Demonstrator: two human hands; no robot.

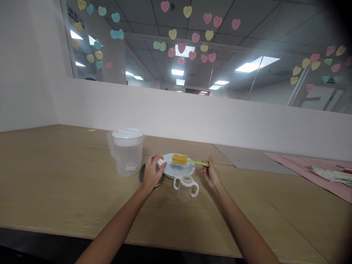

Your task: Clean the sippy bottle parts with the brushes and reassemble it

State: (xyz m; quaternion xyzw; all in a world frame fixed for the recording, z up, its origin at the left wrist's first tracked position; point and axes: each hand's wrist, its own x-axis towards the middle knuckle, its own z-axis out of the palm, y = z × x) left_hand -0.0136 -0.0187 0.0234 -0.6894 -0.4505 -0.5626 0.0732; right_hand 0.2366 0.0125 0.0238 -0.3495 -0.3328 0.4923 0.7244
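My right hand (211,172) grips the green handle of a sponge brush (180,159), whose yellow sponge head is over a white plate (180,171). My left hand (153,171) is closed around a small white piece (161,161) at the plate's left edge; it looks like a cap, but the fingers hide part of it. Between my hands, nearer to me, a clear baby bottle (184,191) with two white handles stands upright, its top uncovered. Beneath my left hand lies a dark round dish or coaster (143,173), partly covered by the hand.
A translucent lidded pitcher (128,156) stands left of my left hand. At the far right, a pink cloth (297,170) lies on the wooden table (68,190), with a packet (330,175) on top. Behind the table are a white wall and a window with heart-shaped notes.
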